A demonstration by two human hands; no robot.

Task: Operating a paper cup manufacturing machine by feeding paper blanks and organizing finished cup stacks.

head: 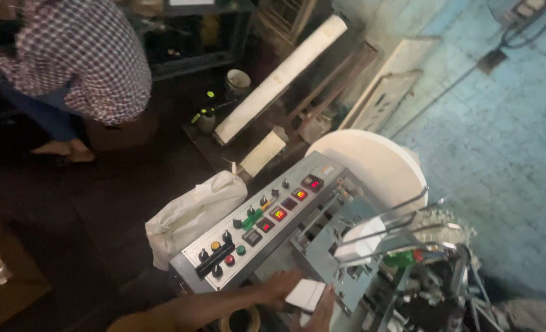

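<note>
Nearest the camera, at the bottom edge, the left hand (283, 288) reaches in from the lower left along a bare forearm, its fingers curled against the near edge of a small white card (306, 294). From below, the right hand (322, 313) rises with its fingers together and pressed to the card's lower right side, so the card is pinched between the two hands. It sits just in front of the grey metal machine (328, 252), close to the machine's feed plate.

Slanting away to the upper right along the machine's side is the grey control panel (260, 224), with black knobs, red, green and yellow push buttons and a row of small lit red displays. Behind the machine stands a large white paper roll (371, 163), and thin metal guide rods (396, 230) cross over the machine's top. A white cloth sack (190, 215) lies on the dark floor just beside the panel's left side.

Farther back, long white boards (282, 77) lean against the wall, which is painted pale blue (500, 141). At the upper left another person in a checked shirt (79, 55) bends over, well apart from the machine.
</note>
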